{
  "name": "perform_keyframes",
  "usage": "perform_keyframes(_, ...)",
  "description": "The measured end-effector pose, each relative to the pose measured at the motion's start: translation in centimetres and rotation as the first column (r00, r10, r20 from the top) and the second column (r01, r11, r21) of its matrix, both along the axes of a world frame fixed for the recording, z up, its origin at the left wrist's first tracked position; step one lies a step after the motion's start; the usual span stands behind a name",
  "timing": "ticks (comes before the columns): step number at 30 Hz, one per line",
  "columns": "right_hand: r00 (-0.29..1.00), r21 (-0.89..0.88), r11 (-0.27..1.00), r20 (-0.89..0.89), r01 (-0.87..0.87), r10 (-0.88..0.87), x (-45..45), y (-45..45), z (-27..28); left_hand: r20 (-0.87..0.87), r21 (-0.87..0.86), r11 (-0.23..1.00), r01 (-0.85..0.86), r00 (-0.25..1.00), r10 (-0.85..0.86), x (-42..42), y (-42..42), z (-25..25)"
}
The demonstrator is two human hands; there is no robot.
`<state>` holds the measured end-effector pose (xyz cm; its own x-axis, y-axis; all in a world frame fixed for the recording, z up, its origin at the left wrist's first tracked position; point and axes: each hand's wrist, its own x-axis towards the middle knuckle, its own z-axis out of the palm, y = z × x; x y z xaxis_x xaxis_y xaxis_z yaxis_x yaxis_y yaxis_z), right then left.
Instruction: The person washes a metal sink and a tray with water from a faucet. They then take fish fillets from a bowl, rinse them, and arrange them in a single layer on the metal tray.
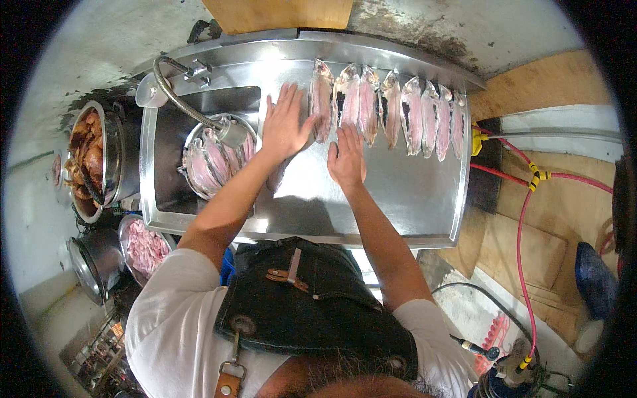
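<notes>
Several split, opened fish [411, 115] lie side by side in a row on the stainless steel sink counter [398, 199], heads toward its back edge. My left hand [286, 122] is spread, palm down, just left of the leftmost fish [321, 102], its thumb near that fish's edge. Below the row's left end, my right hand [347, 156] has its fingertips at the lower end of the second fish [348, 94]. Another fish [275, 178] shows partly beside my left forearm. In the sink basin, a metal bowl [191, 185] holds more split fish [211, 156].
A flexible faucet [181, 102] arches over the bowl. At the left stand a large pot [112, 164] of browned meat, a bowl [169, 241] of pale pink pieces and a lidded metal pot [92, 263]. Red hoses [522, 239] with yellow fittings run at the right.
</notes>
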<state>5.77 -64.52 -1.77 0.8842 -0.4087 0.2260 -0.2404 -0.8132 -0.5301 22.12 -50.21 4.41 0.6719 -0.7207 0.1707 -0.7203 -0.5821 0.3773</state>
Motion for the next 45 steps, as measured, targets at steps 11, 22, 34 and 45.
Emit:
perform_keyframes(11,0.999,-0.015,1.0,0.024,-0.021,0.022,0.3,0.1,0.9,0.096,0.17,0.984,-0.047,0.995,0.031,4.6,1.3,-4.8)
perform_keyframes(22,0.995,-0.012,1.0,0.098,-0.014,0.015,0.4,0.0,-0.4,0.107,0.033,0.999,0.034,0.994,-0.037,7.4,-4.4,-5.0)
perform_keyframes(34,0.999,0.004,1.0,0.045,0.003,-0.003,0.1,0.0,0.1,-0.35,-0.512,0.845,-0.157,0.936,-0.038,-2.6,1.6,5.7)
perform_keyframes(45,0.996,0.005,1.0,0.09,-0.003,0.002,0.0,-0.1,-0.2,-0.8,-0.455,0.34,-0.823,0.546,0.248,2.9,20.4,1.1)
